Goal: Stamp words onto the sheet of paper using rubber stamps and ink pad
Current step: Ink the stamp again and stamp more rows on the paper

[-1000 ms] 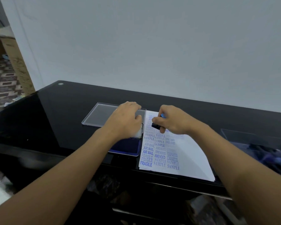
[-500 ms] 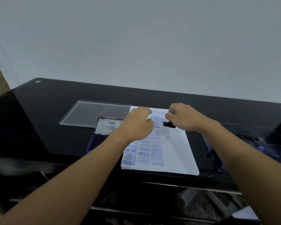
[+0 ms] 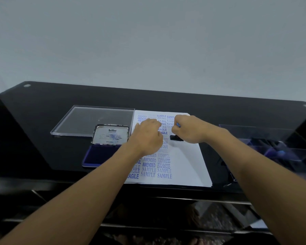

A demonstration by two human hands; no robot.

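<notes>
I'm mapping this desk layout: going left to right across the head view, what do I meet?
Open ink pad → left hand → right hand gripping a rubber stamp → clear plastic box.

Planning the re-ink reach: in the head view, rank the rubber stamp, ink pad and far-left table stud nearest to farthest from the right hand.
1. rubber stamp: gripped in the right hand.
2. ink pad: left, beyond the left hand.
3. table stud: far-left corner.

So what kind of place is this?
Probably a home or small-office desk: a glossy black table against a plain wall, an open ink pad, and a sheet of paper covered in stamped words like SAMPLE and FRAGILE.
</notes>
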